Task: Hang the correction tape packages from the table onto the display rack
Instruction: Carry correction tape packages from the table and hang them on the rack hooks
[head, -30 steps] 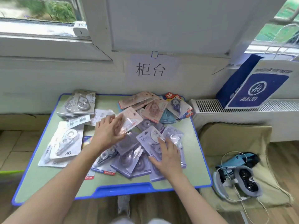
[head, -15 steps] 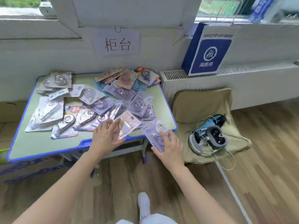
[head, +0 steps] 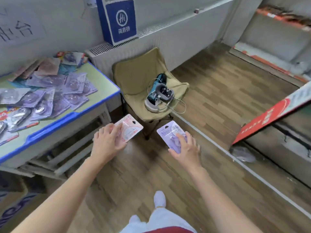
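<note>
- While both arms reach out over the brown wood-plank floor (head: 218, 98), each hand carries one package in the air, clear of the table.
- Left hand (head: 107, 142): fingers curl over the near edge of a flat pink correction tape package (head: 132, 129) with a small hang hole at its far end. The package is just beside the table's front corner and apart from it.
- Right hand (head: 186, 148): fingers lie over the face of a flat lilac correction tape package (head: 168, 133) and grip it; the thumb is hidden. The two packages are near each other, not touching.
- Green-topped table with a raised blue rim (head: 67, 121): it bounds the left side. A heap of lilac and grey blister packages (head: 50, 95) lies on it, some close to the front rim.
- Khaki folding fabric chair (head: 139, 71): it stands straight beyond the held packages, just beside the table's right edge. It holds a grey-and-teal headset (head: 159, 93) with a thin cable looping off the seat.
- White radiator cover (head: 168, 41): it runs along the wall behind the chair, with a blue paper bag with a white logo (head: 119, 19) standing on it.
- Open floor widens to the right of the chair; a white floor strip (head: 235, 162) crosses it on a diagonal.
- Red board with white lettering (head: 269, 118): it slants in from the right edge and closes the floor on that side; what it fronts is too blurred to tell.
</note>
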{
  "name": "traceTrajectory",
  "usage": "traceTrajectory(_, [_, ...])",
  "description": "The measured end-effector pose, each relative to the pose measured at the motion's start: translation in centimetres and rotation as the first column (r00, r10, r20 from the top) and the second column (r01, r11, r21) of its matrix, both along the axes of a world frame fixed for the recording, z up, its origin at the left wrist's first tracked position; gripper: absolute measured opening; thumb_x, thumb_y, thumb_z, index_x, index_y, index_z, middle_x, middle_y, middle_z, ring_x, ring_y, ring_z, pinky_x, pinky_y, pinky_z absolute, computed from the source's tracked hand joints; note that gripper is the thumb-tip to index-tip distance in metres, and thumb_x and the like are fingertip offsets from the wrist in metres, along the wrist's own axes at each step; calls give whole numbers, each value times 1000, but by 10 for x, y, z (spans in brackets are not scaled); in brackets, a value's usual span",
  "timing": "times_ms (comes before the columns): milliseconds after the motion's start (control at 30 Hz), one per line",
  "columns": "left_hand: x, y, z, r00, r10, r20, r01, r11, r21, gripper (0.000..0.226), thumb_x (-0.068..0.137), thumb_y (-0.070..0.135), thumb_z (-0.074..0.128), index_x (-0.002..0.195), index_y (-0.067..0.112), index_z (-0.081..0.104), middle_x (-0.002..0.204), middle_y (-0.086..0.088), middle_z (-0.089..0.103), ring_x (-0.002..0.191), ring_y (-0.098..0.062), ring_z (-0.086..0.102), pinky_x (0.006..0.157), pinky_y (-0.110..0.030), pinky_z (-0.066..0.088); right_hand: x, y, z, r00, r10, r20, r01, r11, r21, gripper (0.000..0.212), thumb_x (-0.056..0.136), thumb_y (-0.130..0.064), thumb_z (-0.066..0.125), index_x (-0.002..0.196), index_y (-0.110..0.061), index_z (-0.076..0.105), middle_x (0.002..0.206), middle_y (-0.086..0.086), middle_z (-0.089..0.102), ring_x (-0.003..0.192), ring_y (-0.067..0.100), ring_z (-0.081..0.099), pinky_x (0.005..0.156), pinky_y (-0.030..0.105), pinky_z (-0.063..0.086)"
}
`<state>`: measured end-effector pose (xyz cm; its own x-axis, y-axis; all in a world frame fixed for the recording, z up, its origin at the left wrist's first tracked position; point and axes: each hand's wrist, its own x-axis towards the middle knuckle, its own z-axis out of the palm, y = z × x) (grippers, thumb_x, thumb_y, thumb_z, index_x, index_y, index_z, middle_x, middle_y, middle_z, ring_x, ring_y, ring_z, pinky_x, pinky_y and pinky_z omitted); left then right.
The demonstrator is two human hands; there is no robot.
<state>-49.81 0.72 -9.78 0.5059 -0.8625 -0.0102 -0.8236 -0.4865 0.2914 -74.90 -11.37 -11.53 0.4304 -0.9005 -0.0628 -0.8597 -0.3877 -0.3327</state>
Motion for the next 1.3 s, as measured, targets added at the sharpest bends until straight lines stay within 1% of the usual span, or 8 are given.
traceTrajectory(233, [-125,-60,12,957,-289,2,289,957,19,80,79,49,67,147,31,29,144,-4,35,131,-25,32,106,-36,21,-147,3,11,968,-250,30,251,967,-33,65,79,-46,68,137,-25,47,145,8,36,125,27,40,97,36,32])
traceTrajectory(367, [-223,-97,20,912,-409,34,408,912,23,78,81,44,67,147,29,29,142,-5,38,128,-26,37,104,-36,25,-245,4,12,930,-369,6,369,929,-31,66,80,-49,65,139,-28,43,147,4,31,127,25,38,97,34,30])
traceTrajectory(733, [-507,-180,19,789,-613,-40,612,790,-38,71,81,37,66,145,28,35,139,-5,40,125,-29,37,106,-37,21,-525,-14,20,808,-588,-20,587,808,-52,68,81,-50,64,141,-29,39,150,2,26,130,24,32,102,35,24])
traceTrajectory(900, [-595,-229,24,703,-710,-33,708,704,-64,72,81,37,66,145,28,34,137,-4,41,124,-27,36,104,-35,22,-607,-28,24,737,-675,-15,673,737,-63,68,82,-51,63,142,-31,37,150,0,25,128,23,32,99,33,26])
traceTrajectory(967, [-626,-252,27,666,-746,-28,743,666,-66,70,81,45,56,145,27,34,137,-5,41,123,-28,37,105,-36,24,-635,-38,25,714,-700,-8,698,712,-78,67,82,-49,64,141,-29,40,149,2,28,127,24,35,99,34,27])
traceTrajectory(1067, [-667,-283,28,625,-781,-18,778,625,-65,80,68,50,42,145,27,35,137,-4,42,121,-30,39,103,-37,27,-671,-59,26,686,-727,0,724,684,-93,66,82,-47,65,140,-27,42,147,4,30,127,25,36,99,34,25])
traceTrajectory(1167, [-705,-329,25,599,-801,6,797,596,-98,78,71,51,44,145,28,35,137,-4,41,120,-29,39,101,-38,27,-709,-91,30,671,-741,-4,736,667,-118,67,82,-48,64,142,-28,39,149,4,27,127,25,35,102,34,25])
traceTrajectory(1300, [-751,-397,30,560,-825,73,829,556,-65,78,80,50,59,147,31,25,141,-2,35,124,-25,32,103,-37,23,-759,-142,43,659,-751,-39,740,657,-146,69,83,-52,61,143,-30,35,150,3,25,130,24,32,105,35,23])
